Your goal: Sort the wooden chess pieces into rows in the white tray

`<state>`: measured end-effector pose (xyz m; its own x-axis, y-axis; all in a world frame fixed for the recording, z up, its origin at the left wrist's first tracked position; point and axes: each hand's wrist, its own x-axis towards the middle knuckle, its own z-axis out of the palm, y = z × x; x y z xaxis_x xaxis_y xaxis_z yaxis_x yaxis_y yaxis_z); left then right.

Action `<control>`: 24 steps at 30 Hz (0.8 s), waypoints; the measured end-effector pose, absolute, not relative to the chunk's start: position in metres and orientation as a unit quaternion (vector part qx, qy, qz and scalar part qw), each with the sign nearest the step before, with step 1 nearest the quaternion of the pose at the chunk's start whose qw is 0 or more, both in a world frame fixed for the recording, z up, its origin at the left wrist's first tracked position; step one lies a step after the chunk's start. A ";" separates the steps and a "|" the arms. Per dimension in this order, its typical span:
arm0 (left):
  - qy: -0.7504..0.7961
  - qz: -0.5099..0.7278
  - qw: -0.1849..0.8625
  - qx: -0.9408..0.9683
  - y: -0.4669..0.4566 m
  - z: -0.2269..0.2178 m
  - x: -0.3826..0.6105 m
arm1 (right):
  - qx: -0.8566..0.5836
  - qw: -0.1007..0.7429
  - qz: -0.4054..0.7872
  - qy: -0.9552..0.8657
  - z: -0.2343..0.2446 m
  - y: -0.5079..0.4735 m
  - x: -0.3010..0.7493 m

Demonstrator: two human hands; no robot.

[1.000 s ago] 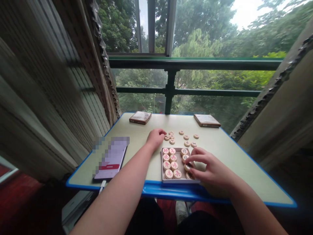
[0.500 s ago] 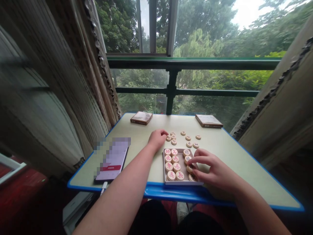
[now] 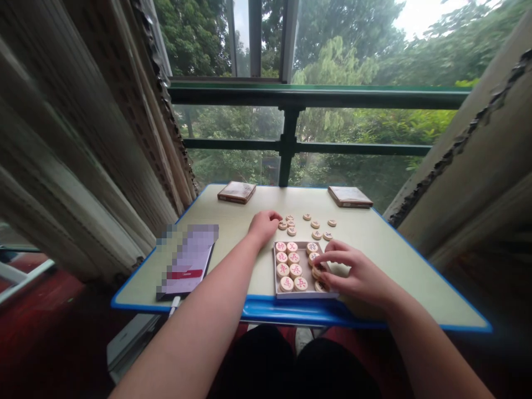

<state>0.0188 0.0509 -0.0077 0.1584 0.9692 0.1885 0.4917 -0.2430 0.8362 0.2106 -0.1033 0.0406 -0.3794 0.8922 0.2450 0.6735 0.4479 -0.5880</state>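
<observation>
A shallow white tray [image 3: 276, 292] near the table's front edge holds several round wooden chess pieces [image 3: 288, 265] with red characters. My right hand [image 3: 357, 274] rests over the tray's right side, fingers curled and pinching a piece there. More loose chess pieces [image 3: 316, 225] lie scattered on the table just beyond the tray. My left hand [image 3: 262, 225] is stretched forward to the left end of that scatter, fingers curled down onto the pieces; what it grips is hidden.
The small pale green table [image 3: 233, 249] has a blue rim. A phone [image 3: 188, 266] with a cable lies at its left front. Two flat brown boxes [image 3: 236, 192] [image 3: 349, 196] sit at the far edge, by a green window railing [image 3: 316, 95]. Ribbed panels flank both sides.
The view has tilted slightly, shifting everything up in frame. Both hands stay in place; my right fingers shift a little over the tray's right column.
</observation>
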 end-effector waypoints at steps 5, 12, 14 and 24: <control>0.528 0.375 0.308 0.698 0.053 -0.010 0.019 | -0.484 0.284 0.200 -0.803 0.039 -0.102 0.211; 0.525 0.375 0.302 0.702 0.054 -0.011 0.018 | -0.488 0.274 0.212 -0.801 0.038 -0.103 0.211; 0.525 0.374 0.301 0.703 0.053 -0.010 0.018 | -0.487 0.270 0.213 -0.803 0.038 -0.103 0.211; 0.526 0.374 0.303 0.702 0.054 -0.010 0.017 | -0.487 0.257 0.212 -0.807 0.041 -0.104 0.210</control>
<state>0.0173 0.0535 -0.0099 0.1684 0.9641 0.2053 0.5105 -0.2635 0.8185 0.2102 -0.1044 0.0409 -0.3940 0.8950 0.2091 0.6769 0.4365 -0.5928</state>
